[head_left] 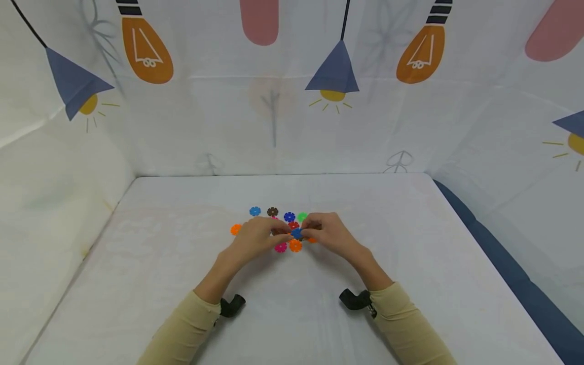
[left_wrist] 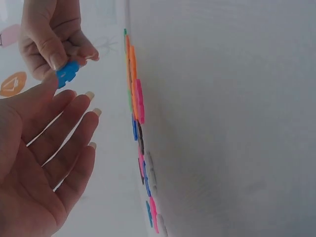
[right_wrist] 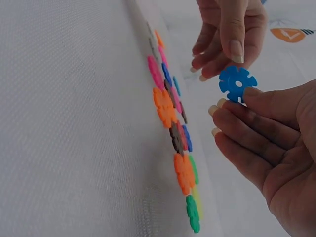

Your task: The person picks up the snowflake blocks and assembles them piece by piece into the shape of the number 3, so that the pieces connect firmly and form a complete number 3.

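Above the middle of a white bench [head_left: 296,314], between two bare hands close together: a small blue disc [right_wrist: 228,76], flower-like, with a notched rim and a round hole at its centre. Held by its edge in the right hand [head_left: 330,233], grip narrow, thumb on the rim, other fingers loosely extended below. Close against the opposite edge, the thumb of the left hand [head_left: 255,234], with fingers fanned and gently bent; impossible to tell whether that grip pinches the disc or merely touches it.

Beneath and around the hands, flat on the bench, a loose cluster of similar discs, partly covered. Along the far side, left to right: a light blue disc [head_left: 255,209], a brown disc [head_left: 269,211], a dark blue disc [head_left: 286,217] and a green disc [head_left: 301,216] beside the right hand. Nearer than the dark blue one, a red disc [head_left: 293,224]. On the near side, next to each other, a pink disc [head_left: 278,248] and an orange disc [head_left: 292,246].

On both forearms, tan sleeves [head_left: 182,329]. Behind the bench, a white fabric wall [head_left: 219,121] printed with orange light bulbs [head_left: 150,66] and blue hanging lamps [head_left: 335,71].
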Motion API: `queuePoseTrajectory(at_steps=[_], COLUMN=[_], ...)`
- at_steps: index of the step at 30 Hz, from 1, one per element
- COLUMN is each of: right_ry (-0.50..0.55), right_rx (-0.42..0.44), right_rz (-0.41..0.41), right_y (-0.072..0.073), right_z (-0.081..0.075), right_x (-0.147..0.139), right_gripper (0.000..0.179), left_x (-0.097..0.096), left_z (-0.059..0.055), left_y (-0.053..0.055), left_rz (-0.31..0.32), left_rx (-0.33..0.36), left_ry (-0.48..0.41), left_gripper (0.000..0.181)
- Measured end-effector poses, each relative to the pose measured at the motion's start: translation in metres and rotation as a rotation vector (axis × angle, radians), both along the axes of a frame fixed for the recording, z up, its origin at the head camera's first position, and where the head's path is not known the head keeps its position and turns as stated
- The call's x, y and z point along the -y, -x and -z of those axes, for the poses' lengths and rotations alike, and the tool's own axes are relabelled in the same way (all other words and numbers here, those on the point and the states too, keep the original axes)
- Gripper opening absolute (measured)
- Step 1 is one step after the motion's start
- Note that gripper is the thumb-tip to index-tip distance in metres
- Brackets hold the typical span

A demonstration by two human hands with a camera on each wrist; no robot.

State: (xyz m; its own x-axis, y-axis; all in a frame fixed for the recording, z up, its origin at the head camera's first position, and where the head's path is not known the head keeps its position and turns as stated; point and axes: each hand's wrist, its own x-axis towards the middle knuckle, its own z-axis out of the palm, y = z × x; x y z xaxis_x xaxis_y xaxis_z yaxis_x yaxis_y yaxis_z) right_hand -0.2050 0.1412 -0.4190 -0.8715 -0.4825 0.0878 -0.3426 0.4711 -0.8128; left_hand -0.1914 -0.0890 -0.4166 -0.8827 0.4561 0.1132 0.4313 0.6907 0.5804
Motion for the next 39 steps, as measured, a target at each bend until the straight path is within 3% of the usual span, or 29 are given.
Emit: queuePoseTrajectory(at_steps=[8, 14, 24, 39], right_ry=[0.035, 0.044, -0.110, -0.222], right_rx=[0.015, 0.041, -0.021, -0.087], right_rz=[-0.002, -0.020, 0.043, 0.091], right_y=[0.000, 0.000, 0.004, 0.012], right_z=[0.001, 0.001, 0.002, 0.003], right_x=[0.003, 0.002, -0.006, -0.019], right_gripper=[0.004, 0.004, 0.012, 0.017], left_x=[-0.001, 0.000, 0.004, 0.005], left_z=[0.001, 0.001, -0.005, -0.004], left_y=[-0.002, -0.002, -0.003, -0.002], left_rz=[-0.003, -0.025, -0.056, -0.072], left_rx=[-0.007, 0.028, 0.052, 0.054], left_ry=[-0.050, -0.045, -0.062, -0.120], left_gripper=[0.011, 0.008, 0.004, 0.005])
